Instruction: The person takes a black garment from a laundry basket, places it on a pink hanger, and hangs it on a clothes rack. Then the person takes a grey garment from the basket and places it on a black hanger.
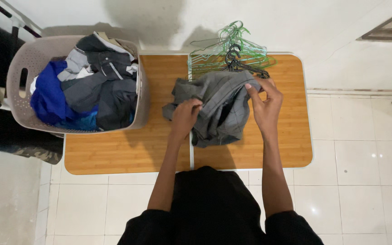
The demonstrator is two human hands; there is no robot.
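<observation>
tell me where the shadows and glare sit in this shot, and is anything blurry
Head view: light comes from above and behind, so the grey checked garment and both forearms throw soft shadows on the orange wooden table; darker shadows fall on the white wall behind the beige plastic laundry basket and the green wire hangers; small glare spots on the floor tiles; focus sharp, corners dim.

Grey garment (218, 106) with faint checks; honey-brown wooden surface (128, 154); beige basket (19, 63) (blue and grey clothes (87, 90) inside); green hangers (232, 45).

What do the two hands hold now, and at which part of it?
Both hold the grey garment on the wooden table: the left hand grips its middle folds, the right hand pinches its upper right edge near the hangers.
</observation>
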